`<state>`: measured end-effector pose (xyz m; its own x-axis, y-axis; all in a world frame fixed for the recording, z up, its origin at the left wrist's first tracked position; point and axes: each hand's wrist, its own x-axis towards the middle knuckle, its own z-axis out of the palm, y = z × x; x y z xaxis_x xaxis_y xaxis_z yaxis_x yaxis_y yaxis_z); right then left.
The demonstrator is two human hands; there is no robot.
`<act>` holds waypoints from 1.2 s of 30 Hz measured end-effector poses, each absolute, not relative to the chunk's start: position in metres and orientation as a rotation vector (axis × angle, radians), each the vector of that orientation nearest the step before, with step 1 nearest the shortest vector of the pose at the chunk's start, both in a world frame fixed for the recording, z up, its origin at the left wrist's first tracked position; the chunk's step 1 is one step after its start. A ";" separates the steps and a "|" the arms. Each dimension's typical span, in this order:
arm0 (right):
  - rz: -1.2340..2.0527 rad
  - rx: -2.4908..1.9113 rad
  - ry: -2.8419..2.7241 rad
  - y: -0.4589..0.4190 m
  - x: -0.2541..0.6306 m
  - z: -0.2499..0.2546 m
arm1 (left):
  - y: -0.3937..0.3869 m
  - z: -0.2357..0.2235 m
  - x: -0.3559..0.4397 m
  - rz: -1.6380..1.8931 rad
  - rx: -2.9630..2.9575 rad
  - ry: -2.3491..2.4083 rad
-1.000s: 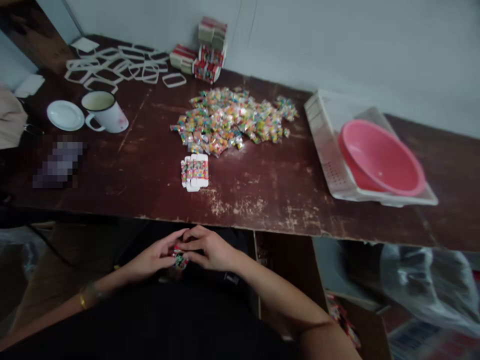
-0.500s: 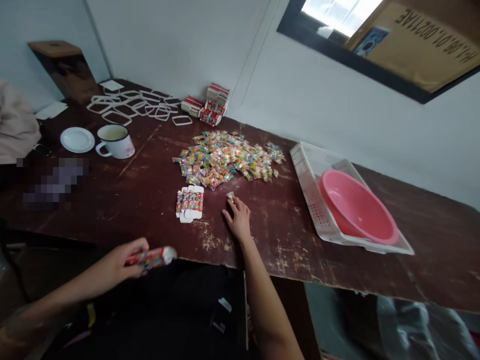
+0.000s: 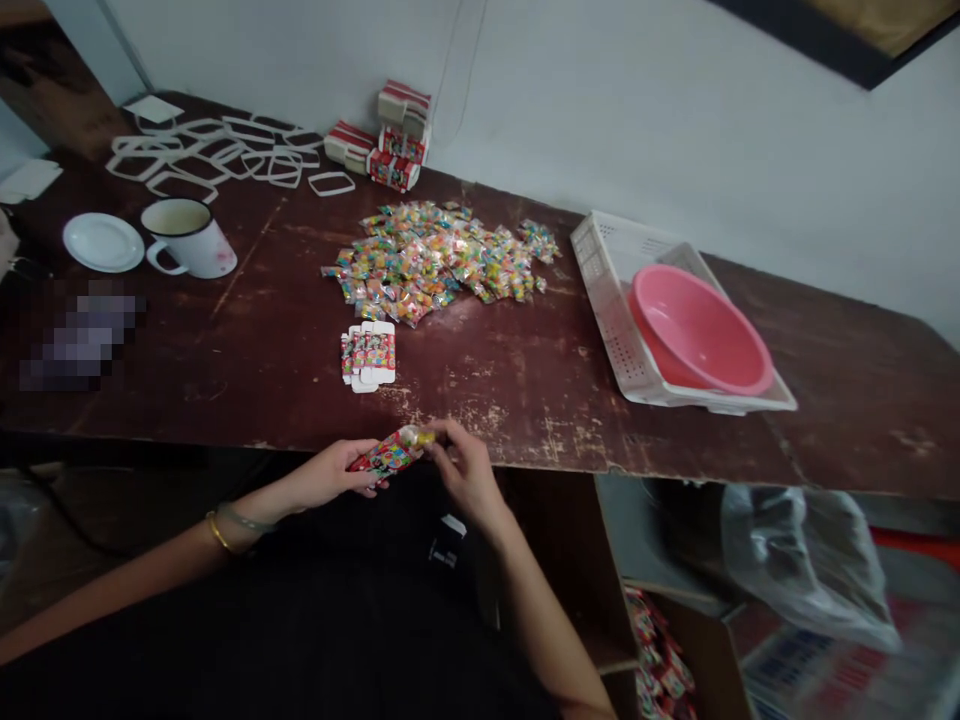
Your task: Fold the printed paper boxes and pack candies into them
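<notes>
A dark red-brown table (image 3: 255,350), its paint worn to pale flecks at the front edge, crosses the frame. At centre right, a perforated white plastic crate (image 3: 604,300) holds a smooth, round pink basin (image 3: 701,330), tilted. Shiny clear-wrapped candies (image 3: 442,255) heap up at upper centre. At lower centre, the left hand (image 3: 330,477) grips a printed red box (image 3: 388,456), its lower end hidden by fingers; the right hand (image 3: 466,475) pinches 1 yellowish packet (image 3: 424,438) at the box's open end, how far inside cannot be told. Flattened cartons (image 3: 379,352) overlap above, their lettering too small to read.
</notes>
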<state>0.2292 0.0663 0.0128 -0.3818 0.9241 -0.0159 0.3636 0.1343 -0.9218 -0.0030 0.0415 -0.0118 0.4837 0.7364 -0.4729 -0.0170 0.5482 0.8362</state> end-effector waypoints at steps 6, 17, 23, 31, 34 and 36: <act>1.129 -0.958 -2.416 0.096 0.228 0.044 | 0.031 -0.003 -0.013 0.376 0.899 0.897; 1.137 -0.977 -2.538 0.096 0.221 0.049 | 0.031 -0.004 -0.006 0.433 0.985 0.916; 0.993 -1.160 -2.097 0.070 0.191 0.018 | 0.034 -0.005 -0.010 0.426 0.992 0.987; 1.542 -1.186 -1.300 0.053 0.192 -0.006 | 0.036 -0.009 -0.002 0.528 0.827 1.117; 2.014 -1.065 -0.923 0.056 0.187 -0.020 | 0.038 -0.010 0.002 0.524 0.820 1.101; 2.204 -1.000 -0.845 0.061 0.184 -0.025 | 0.040 -0.010 0.001 0.522 0.837 1.064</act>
<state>0.1839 0.0611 -0.0254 -0.5578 0.7063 -0.4359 -0.2336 -0.6375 -0.7342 0.0009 0.0402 -0.0104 0.4128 0.7296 -0.5452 0.0154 0.5929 0.8051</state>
